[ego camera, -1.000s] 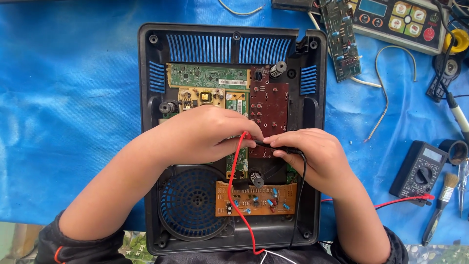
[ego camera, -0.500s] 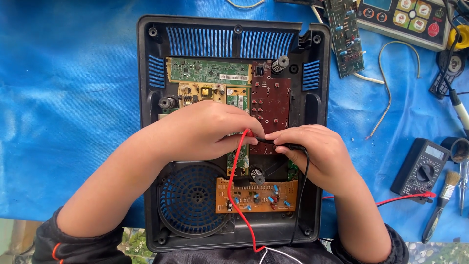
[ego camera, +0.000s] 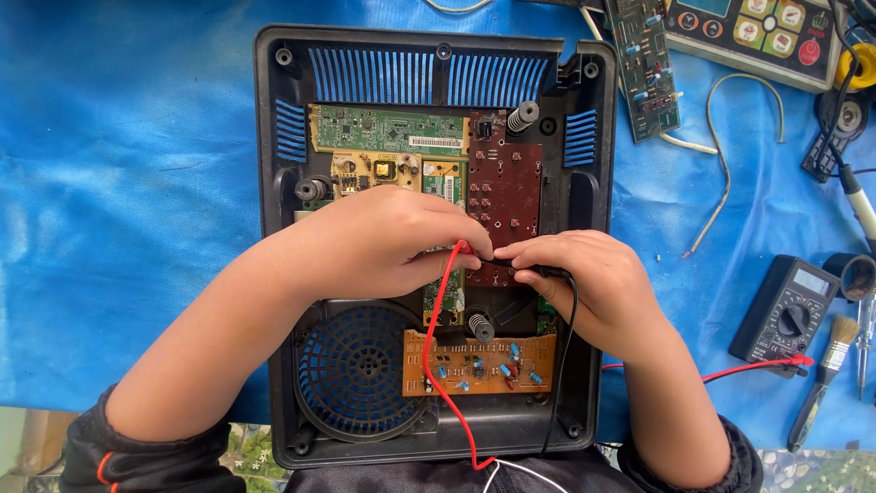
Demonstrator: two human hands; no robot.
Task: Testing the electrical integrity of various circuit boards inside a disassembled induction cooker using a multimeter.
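Both hands are brought together over the middle of the opened black appliance housing (ego camera: 274,228), knuckles up, fingertips nearly touching. The left hand (ego camera: 383,242) is pinched shut on the red probe lead (ego camera: 436,338), which is run from its fingertips down across the orange circuit board (ego camera: 479,362) and off the bottom edge of the case. The right hand (ego camera: 584,283) is closed on the black probe lead (ego camera: 568,365), which is dropped down the right side of that same orange board. Both probe tips are hidden under the fingers, so exactly what's being touched can't be made out, though it looks like it's at the lower end of the dark red board (ego camera: 504,196). Above the hands a green board (ego camera: 388,132) is laid across the case under the blue vent slats (ego camera: 429,75), and a round fan grille (ego camera: 360,370) is seen at lower left. Everything is set on a blue tarp (ego camera: 128,183). Off to the right, well apart from the hands, a black multimeter (ego camera: 789,306) is parked with a red plug stuck in it, a brush (ego camera: 826,370) is lying just beside it, and a loose green board (ego camera: 643,68) plus a control panel (ego camera: 757,36) are left near the top edge.
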